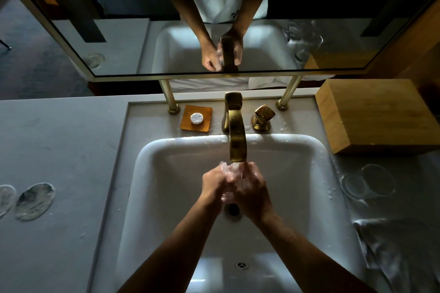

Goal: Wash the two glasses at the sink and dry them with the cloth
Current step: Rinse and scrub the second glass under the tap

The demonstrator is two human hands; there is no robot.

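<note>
Over the white sink (152,173), my left hand (214,182) and my right hand (252,191) close together around a clear glass (229,173) held under the brass tap (235,131). Water runs from the spout onto the glass and my fingers. Most of the glass is hidden by my hands. A second clear glass (369,183) lies on the counter to the right of the sink. A pale cloth (400,250) lies crumpled on the counter at the lower right.
A wooden box (378,114) stands at the back right. An amber soap dish (196,118) with a small white soap sits left of the tap, a brass handle (263,116) to its right. Two glass coasters (34,201) lie on the left counter. A mirror (119,31) hangs behind.
</note>
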